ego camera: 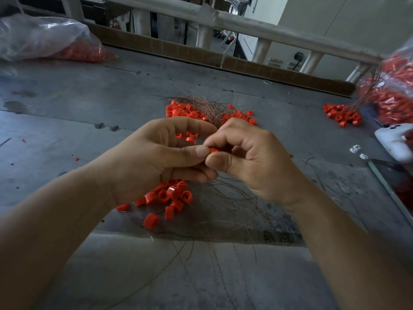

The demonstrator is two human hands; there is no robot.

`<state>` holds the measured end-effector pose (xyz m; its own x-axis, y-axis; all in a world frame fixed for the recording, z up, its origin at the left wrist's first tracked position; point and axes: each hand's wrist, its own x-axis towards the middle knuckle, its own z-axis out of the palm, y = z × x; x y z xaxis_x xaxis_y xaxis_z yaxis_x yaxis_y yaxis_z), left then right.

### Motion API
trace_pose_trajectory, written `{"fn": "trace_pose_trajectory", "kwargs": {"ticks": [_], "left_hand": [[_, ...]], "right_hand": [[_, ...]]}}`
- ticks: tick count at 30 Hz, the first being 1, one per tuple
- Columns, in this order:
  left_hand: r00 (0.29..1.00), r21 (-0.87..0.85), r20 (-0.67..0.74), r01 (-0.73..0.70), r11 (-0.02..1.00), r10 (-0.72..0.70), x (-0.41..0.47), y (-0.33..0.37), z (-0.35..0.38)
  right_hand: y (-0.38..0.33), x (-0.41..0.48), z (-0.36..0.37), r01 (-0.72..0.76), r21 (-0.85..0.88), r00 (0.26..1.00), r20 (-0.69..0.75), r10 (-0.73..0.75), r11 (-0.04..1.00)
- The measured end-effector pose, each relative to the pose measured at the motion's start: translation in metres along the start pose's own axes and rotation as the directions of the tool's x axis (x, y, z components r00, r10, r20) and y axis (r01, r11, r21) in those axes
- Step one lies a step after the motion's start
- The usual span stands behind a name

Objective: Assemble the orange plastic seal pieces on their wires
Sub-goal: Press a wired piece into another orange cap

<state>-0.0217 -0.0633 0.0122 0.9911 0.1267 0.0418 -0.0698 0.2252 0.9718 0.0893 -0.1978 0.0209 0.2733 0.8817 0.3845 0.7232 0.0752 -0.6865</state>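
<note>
Far from table (73,92) edge, pinched seal (213,150)

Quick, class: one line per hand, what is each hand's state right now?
Left hand: closed, pinching the orange seal piece with its thumb.
Right hand: closed, pinching the same piece from the other side.

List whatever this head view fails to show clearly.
All in the head view.
1. The orange seal piece: mostly covered by the left hand and right hand pinching it, so its state of assembly cannot be told.
2. The plastic bag on the right: cut off by the right edge and blurred.
3. The white object: cut off by the right edge, unidentifiable.
</note>
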Motion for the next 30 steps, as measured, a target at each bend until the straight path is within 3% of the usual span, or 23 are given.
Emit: {"fn": "trace_pose_trajectory", "kwargs": {"ticks": [2,7,13,25,30], "left_hand": [[0.999,0.003,-0.018,-0.048,0.999,0.048,0.0,-0.001,0.003],[0.989,0.215,-0.034,-0.134,0.967,0.145,0.0,-0.005,0.01],[0.986,0.198,-0.014,-0.162,0.967,0.169,-0.003,-0.005,0.011],[0.992,0.092,-0.103,-0.067,0.994,0.076,0.001,-0.003,0.004],[0.981,0.025,-0.158,-0.109,0.994,0.112,0.002,0.004,-0.001]], "right_hand": [[-0.001,0.0,0.002,0.006,-0.025,0.999,-0.049,-0.007,1.0],[-0.001,-0.001,0.005,-0.011,-0.133,0.998,-0.058,0.003,0.991],[-0.004,-0.002,0.011,-0.024,-0.125,0.996,-0.092,0.013,0.992],[-0.004,-0.003,0.015,0.01,-0.041,0.988,-0.153,-0.016,0.999],[-0.004,-0.001,0.009,-0.08,0.066,0.984,-0.152,0.089,0.995]]}}
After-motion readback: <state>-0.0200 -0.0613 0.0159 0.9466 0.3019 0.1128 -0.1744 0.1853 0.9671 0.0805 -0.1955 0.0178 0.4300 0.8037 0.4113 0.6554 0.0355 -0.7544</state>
